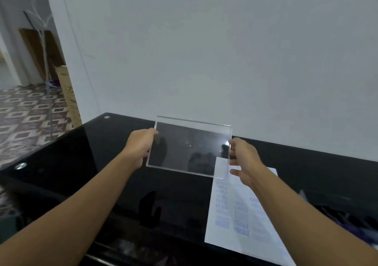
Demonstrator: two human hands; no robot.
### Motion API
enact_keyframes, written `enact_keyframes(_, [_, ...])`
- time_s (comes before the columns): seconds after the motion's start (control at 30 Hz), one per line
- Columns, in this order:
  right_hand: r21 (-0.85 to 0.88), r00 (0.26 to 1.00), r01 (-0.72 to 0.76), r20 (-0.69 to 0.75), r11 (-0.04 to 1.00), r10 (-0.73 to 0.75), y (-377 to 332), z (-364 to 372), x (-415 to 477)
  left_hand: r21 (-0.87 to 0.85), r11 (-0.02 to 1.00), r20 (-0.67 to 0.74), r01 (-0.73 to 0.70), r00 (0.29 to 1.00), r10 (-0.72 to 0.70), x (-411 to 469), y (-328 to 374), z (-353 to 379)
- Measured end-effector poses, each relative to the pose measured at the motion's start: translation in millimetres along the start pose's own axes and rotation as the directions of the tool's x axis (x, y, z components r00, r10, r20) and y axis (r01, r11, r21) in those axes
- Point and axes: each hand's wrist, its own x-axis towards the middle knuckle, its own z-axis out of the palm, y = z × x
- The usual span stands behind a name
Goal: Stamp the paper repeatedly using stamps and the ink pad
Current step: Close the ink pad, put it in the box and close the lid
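Observation:
A clear acrylic sheet is held up above the black glossy table, tilted towards me. My left hand grips its left edge and my right hand pinches its right edge. Below and to the right lies a white paper covered with rows of blue stamp prints; its far corner shows through the sheet. No stamp or ink pad can be made out clearly.
A grey wall stands right behind the table. Dark, blurred objects lie at the table's right edge. To the left, a patterned tile floor and a cardboard box leaning by the wall corner.

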Motion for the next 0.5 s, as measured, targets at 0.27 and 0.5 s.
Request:
enact_keyframes(0.27, [0.103, 0.981, 0.118, -0.169, 0.988, -0.100, -19, -84, -41, -0.217, 0.976, 0.129, -0.027, 0.990, 0.056, -66, 29, 40])
enact_keyframes(0.5, [0.262, 0.949, 0.180, -0.300, 0.948, -0.097, -13, -169, -67, -0.385, 0.910, 0.336, 0.153, 0.942, -0.016, -122, 32, 86])
